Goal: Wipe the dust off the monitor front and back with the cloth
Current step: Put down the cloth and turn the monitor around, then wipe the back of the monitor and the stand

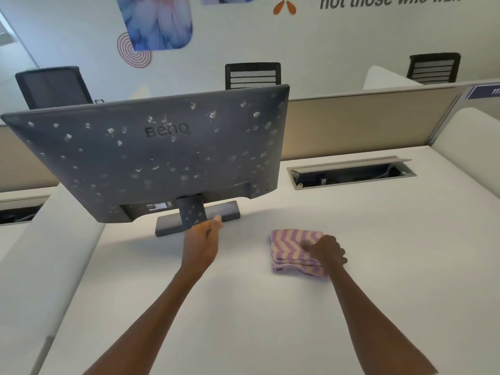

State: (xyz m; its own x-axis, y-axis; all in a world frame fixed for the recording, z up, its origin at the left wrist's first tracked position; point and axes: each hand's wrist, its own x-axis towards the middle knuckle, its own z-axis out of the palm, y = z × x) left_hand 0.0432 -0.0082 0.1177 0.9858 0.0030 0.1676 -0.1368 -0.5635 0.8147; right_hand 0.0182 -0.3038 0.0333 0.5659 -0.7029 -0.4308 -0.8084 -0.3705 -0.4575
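Observation:
A dark grey monitor [151,155] stands on the white desk with its back turned to me, speckled all over with pale dust spots. Its flat base [224,209] sits under it. My left hand [203,239] reaches to the stand's neck, fingers hidden behind it, thumb at the base. A folded cloth [289,249] with purple and cream zigzag stripes lies flat on the desk to the right of the stand. My right hand [326,251] rests on the cloth's right side with fingers curled onto it.
An open cable hatch [351,174] is sunk in the white desk [257,307] at the back right. A beige partition [365,123] runs behind the monitor. Black office chairs [253,75] stand beyond it. Another hatch [19,212] lies at the left.

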